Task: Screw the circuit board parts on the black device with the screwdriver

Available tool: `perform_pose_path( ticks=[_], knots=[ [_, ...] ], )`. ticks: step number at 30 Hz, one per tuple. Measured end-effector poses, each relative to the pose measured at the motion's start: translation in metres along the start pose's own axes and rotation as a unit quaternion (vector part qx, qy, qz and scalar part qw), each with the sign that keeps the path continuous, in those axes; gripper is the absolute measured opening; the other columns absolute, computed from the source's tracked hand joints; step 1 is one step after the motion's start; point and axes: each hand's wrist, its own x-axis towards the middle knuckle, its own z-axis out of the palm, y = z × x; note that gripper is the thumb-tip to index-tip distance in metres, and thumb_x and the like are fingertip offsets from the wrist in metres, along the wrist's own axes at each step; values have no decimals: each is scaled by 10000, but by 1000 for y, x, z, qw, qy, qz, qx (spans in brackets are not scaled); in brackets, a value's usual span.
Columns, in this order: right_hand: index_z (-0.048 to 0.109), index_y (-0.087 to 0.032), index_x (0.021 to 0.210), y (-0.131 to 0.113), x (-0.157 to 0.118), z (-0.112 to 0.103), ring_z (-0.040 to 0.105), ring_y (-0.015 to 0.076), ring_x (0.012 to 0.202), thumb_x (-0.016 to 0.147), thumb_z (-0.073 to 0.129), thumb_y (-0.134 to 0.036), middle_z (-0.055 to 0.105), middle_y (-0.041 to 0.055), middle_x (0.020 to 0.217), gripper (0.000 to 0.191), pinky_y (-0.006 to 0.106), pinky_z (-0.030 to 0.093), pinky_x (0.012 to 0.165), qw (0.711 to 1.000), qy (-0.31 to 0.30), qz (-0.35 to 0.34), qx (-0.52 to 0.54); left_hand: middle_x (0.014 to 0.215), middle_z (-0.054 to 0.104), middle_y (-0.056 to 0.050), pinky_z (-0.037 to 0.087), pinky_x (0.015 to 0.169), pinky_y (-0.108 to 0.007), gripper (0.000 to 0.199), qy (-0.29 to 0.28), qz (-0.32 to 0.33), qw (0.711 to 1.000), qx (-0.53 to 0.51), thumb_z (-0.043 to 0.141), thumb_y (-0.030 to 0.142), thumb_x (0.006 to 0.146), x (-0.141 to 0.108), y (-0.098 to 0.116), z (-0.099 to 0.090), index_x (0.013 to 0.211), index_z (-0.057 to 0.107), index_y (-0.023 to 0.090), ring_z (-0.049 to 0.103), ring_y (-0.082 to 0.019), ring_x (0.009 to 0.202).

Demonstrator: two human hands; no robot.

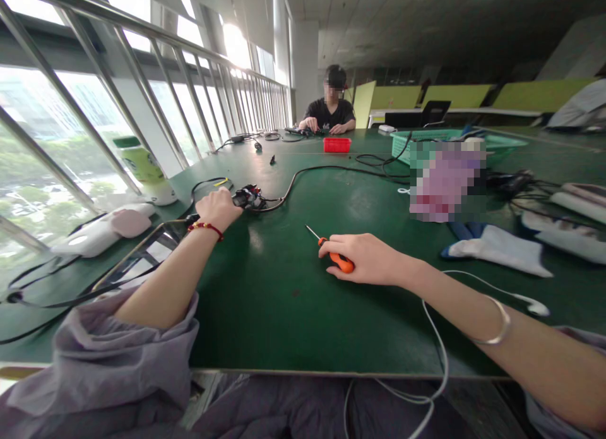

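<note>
My right hand (362,256) is closed around the orange handle of a screwdriver (341,262) above the middle of the green table (265,300). Its thin metal shaft points up and to the left. Over on the left, my left hand (218,208) has its fingers wrapped on a small black device (250,198) with exposed inner parts. A black cable (303,170) runs from this device across the table to the right. The fingertips of my left hand are partly hidden behind the hand.
A cup with a green lid (144,170), a white-pink device (111,227) and a phone-like panel (142,256) lie left. A red box (337,145), a green basket (400,150), gloves (502,249) and white earphones (533,305) are beyond and right. A person (330,107) sits opposite.
</note>
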Motion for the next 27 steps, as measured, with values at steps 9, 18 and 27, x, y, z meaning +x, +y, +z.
perform_pose_path(
  ticks=[9,18,27],
  knots=[
    [573,-216,1083,0,1,-2,613,186,853,852,500,-348,628,34,1081,277,293,436,710,1000,-22,15,9,1144,569,-228,476,779,-454,367,186,-7,982,28,449,145,817,7,-10,9,1171,442,48,593,-359,1015],
    [565,-221,1089,0,0,1,620,192,870,851,503,-353,635,30,1084,279,302,450,730,1000,-20,15,14,1185,498,-221,470,762,-417,341,185,29,981,48,481,120,784,8,-18,15,1118,483,54,571,-333,997],
    [560,-233,1044,12,3,3,623,198,878,841,515,-337,642,34,1081,233,313,467,719,981,138,132,41,1137,545,-161,414,771,-401,279,311,104,945,-12,445,204,839,0,0,6,1089,543,127,561,-310,964]
  ],
)
